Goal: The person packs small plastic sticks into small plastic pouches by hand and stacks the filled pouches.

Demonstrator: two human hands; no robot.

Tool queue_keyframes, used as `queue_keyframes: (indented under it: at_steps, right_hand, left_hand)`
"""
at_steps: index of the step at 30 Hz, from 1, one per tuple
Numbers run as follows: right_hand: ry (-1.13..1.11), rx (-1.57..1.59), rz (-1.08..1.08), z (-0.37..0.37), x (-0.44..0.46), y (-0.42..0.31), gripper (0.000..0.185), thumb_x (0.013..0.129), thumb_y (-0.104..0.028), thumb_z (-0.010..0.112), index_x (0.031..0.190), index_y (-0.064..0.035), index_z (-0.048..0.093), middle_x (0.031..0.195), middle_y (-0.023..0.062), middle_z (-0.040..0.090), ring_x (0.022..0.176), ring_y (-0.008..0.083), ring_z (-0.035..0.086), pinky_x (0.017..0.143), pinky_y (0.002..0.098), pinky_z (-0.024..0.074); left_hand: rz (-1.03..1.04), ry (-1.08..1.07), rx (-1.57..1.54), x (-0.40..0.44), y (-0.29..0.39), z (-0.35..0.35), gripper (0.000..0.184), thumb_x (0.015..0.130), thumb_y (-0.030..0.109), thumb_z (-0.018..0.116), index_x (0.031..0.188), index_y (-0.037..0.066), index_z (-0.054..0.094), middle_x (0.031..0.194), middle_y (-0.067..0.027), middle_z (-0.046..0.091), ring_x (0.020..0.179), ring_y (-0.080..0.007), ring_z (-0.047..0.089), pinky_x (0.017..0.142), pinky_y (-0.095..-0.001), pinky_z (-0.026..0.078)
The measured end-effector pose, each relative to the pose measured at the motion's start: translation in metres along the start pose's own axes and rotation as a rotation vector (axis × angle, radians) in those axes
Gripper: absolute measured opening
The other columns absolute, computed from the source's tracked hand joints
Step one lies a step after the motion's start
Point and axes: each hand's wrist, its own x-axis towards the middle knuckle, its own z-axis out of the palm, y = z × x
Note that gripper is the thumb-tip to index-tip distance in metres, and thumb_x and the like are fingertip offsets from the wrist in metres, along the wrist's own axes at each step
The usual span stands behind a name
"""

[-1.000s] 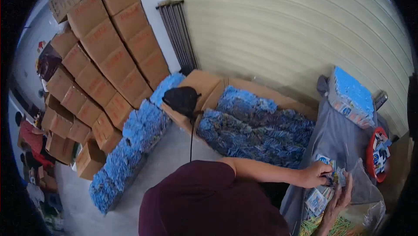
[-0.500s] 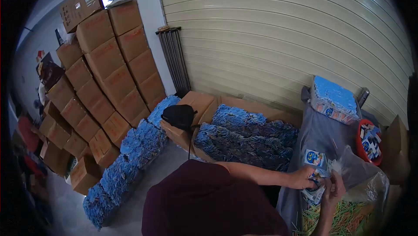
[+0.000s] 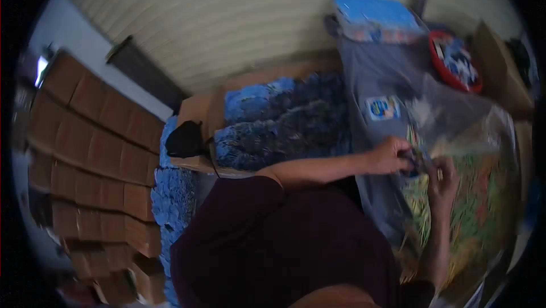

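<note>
My left hand (image 3: pixel 391 157) is closed on a small blue-and-white printed packet (image 3: pixel 420 160), blurred by motion. Thin coloured sticks (image 3: pixel 410 133) stick up beside it. Close against the packet's other side, my right hand (image 3: pixel 442 180) has its fingers pinched together; what is between them cannot be made out. Under both hands spreads a heap of thin green, yellow and orange sticks (image 3: pixel 475 194) in clear plastic. Another printed packet (image 3: pixel 383 108) lies flat on the grey cloth (image 3: pixel 369 72) beyond my left hand.
A red basin (image 3: pixel 438 63) of packets and a clear tub with a blue top (image 3: pixel 375 12) stand farther back. To the left, an open carton (image 3: pixel 196 109) holds rows of blue bundles (image 3: pixel 273 131). A black object (image 3: pixel 185 140) rests on its edge. Stacked cartons (image 3: pixel 91 131) rise at far left.
The view has swung down and to the right, blurring the picture. Both hands remain together at the packet, now over the sticks. Coloured sticks now show beside the left hand.
</note>
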Motion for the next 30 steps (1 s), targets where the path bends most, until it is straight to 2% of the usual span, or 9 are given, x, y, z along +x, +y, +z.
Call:
queue_keyframes:
  at_steps: [7, 10, 14, 15, 20, 22, 25, 29, 30]
  right_hand:
    - [-0.195, -0.081, 0.315, -0.026, -0.05, -0.015, 0.023, 0.078, 0.003, 0.072, 0.1, -0.0008, 0.065, 0.076, 0.0052, 0.065, 0.069, 0.0107, 0.06, 0.064, 0.0271, 0.0475]
    - [-0.006, -0.095, 0.356, -0.025, -0.057, -0.028, 0.034, 0.08, 0.003, 0.07, 0.113, -0.0029, 0.067, 0.077, 0.0029, 0.065, 0.071, 0.0097, 0.06, 0.068, 0.0265, 0.0496]
    - [0.108, -0.048, 0.494, -0.04, -0.069, -0.019, 0.025, 0.084, -0.002, 0.069, 0.109, -0.0015, 0.068, 0.08, 0.0046, 0.066, 0.072, 0.0098, 0.06, 0.067, 0.0271, 0.0497]
    - [0.125, -0.035, 0.492, -0.042, -0.074, -0.011, 0.023, 0.085, -0.003, 0.068, 0.108, -0.0011, 0.068, 0.081, 0.0054, 0.066, 0.072, 0.0107, 0.061, 0.066, 0.028, 0.0496]
    - [0.065, -0.436, 0.418, -0.042, -0.089, 0.0, 0.018, 0.084, -0.008, 0.068, 0.1, -0.0017, 0.069, 0.084, 0.0115, 0.067, 0.073, 0.0255, 0.065, 0.065, 0.0354, 0.0508]
    - [0.009, -0.655, 0.36, -0.057, -0.094, 0.004, 0.014, 0.082, -0.01, 0.067, 0.093, -0.0031, 0.068, 0.085, 0.0131, 0.065, 0.076, 0.0357, 0.063, 0.066, 0.0414, 0.0507]
    - [0.273, -0.757, 0.367, -0.095, -0.105, 0.023, 0.014, 0.082, -0.011, 0.066, 0.093, -0.0034, 0.068, 0.086, 0.0129, 0.065, 0.076, 0.0349, 0.063, 0.066, 0.0422, 0.0502]
    - [0.265, -1.008, 0.359, -0.141, -0.098, 0.043, 0.012, 0.086, -0.015, 0.066, 0.091, -0.0046, 0.067, 0.081, 0.0104, 0.065, 0.07, 0.0278, 0.064, 0.062, 0.0385, 0.0496]
    - [0.081, -1.315, 0.205, -0.15, -0.093, 0.049, 0.016, 0.084, -0.015, 0.067, 0.098, -0.0063, 0.069, 0.093, 0.0102, 0.065, 0.081, 0.0285, 0.064, 0.07, 0.039, 0.0511]
  left_hand:
    - [-0.122, -0.337, 0.018, -0.009, 0.012, 0.026, 0.011, 0.079, 0.004, 0.075, 0.085, -0.001, 0.067, 0.076, 0.0003, 0.062, 0.073, -0.0024, 0.051, 0.058, -0.026, 0.043]
    - [-0.024, -0.255, 0.192, 0.001, 0.025, -0.008, 0.017, 0.077, 0.009, 0.077, 0.081, -0.001, 0.064, 0.074, -0.0033, 0.057, 0.072, -0.0077, 0.052, 0.062, -0.0285, 0.043]
    - [0.187, -0.02, 0.613, 0.042, 0.007, -0.097, 0.029, 0.075, 0.013, 0.078, 0.068, -0.001, 0.054, 0.068, -0.0047, 0.049, 0.064, -0.0127, 0.048, 0.057, -0.0307, 0.037]
    - [0.007, -0.043, 0.893, 0.052, -0.004, -0.113, 0.028, 0.072, 0.022, 0.078, 0.071, -0.001, 0.061, 0.075, -0.0162, 0.06, 0.07, -0.0354, 0.055, 0.062, -0.0432, 0.041]
    - [-0.126, -0.102, 0.947, 0.063, -0.014, -0.115, 0.026, 0.074, 0.024, 0.077, 0.083, 0.002, 0.066, 0.077, -0.0146, 0.06, 0.077, -0.0346, 0.057, 0.069, -0.0436, 0.044]
    - [0.186, 0.092, 1.266, 0.06, -0.008, -0.107, 0.028, 0.076, 0.024, 0.076, 0.095, 0.005, 0.068, 0.088, -0.0125, 0.061, 0.085, -0.033, 0.057, 0.075, -0.0433, 0.045]
    - [0.375, 0.034, 1.184, 0.056, 0.016, -0.078, 0.032, 0.078, 0.024, 0.075, 0.105, 0.008, 0.068, 0.1, -0.011, 0.061, 0.092, -0.0316, 0.056, 0.079, -0.0422, 0.045]
    - [0.325, -0.362, 1.028, 0.045, 0.025, -0.018, 0.032, 0.078, 0.021, 0.074, 0.105, 0.005, 0.065, 0.101, -0.0103, 0.059, 0.092, -0.0313, 0.056, 0.08, -0.0421, 0.047]
    - [0.349, -0.407, 1.101, 0.04, 0.02, -0.007, 0.029, 0.077, 0.02, 0.073, 0.101, 0.004, 0.065, 0.098, -0.0099, 0.059, 0.091, -0.0309, 0.057, 0.078, -0.0414, 0.048]
